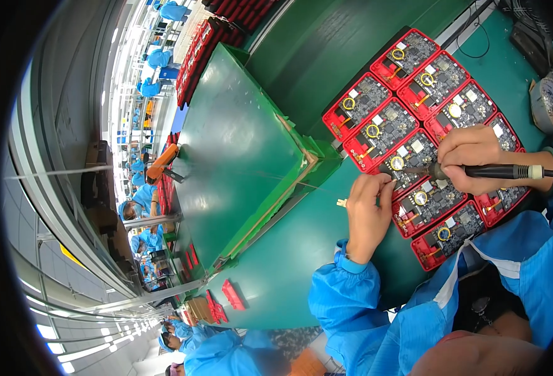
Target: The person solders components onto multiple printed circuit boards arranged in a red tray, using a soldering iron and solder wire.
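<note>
Several red cases with dark circuit boards [386,128] lie in rows in a black tray, many with a yellow wire ring. My right hand [474,153] is closed round a soldering iron [499,171], its cable running off to the right. The iron's tip points left at one circuit board [408,164] in the middle of the rows. At that board's left edge, my left hand [369,210] is closed in a pinch on what looks like a thin wire; the fingers hide most of it. A small pale connector-like piece [341,202] sticks out beside this hand.
A round container [549,105] stands at the right beside dark equipment and cables. Left of my left hand runs a green-taped raised edge [308,156] of another green surface [232,125]. Red parts [232,294] lie at the lower left. Several people in blue work further off.
</note>
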`<action>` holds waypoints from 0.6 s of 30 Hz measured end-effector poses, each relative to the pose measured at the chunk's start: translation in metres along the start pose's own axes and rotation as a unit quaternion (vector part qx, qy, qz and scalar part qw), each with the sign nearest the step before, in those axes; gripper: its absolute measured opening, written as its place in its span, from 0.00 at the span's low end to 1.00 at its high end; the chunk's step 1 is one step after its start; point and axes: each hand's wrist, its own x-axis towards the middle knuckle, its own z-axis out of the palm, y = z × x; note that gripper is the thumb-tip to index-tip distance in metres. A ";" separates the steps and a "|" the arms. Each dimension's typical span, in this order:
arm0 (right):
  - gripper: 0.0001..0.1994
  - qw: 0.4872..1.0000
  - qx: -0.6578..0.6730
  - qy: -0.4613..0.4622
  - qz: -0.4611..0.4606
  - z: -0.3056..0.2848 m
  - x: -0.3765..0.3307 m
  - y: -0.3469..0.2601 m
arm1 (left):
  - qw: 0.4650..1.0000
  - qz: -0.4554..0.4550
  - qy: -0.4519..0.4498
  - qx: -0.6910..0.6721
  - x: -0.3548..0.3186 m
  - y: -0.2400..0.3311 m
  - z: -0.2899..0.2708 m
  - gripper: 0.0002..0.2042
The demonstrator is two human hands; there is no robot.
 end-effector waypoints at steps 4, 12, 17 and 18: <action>0.02 1.000 -0.009 -0.003 -0.003 -0.001 0.000 0.000 | 1.000 0.010 -0.004 0.010 0.003 0.000 0.003 0.06; 0.03 1.000 -0.005 -0.004 -0.007 -0.001 0.000 -0.001 | 1.000 0.010 -0.016 0.018 0.008 0.002 0.007 0.06; 0.03 1.000 -0.005 -0.007 -0.002 -0.002 0.000 0.000 | 1.000 0.012 -0.014 0.024 0.009 0.004 0.007 0.07; 0.03 1.000 -0.002 -0.006 -0.009 -0.001 0.000 0.000 | 1.000 0.011 -0.014 0.024 0.009 0.004 0.007 0.07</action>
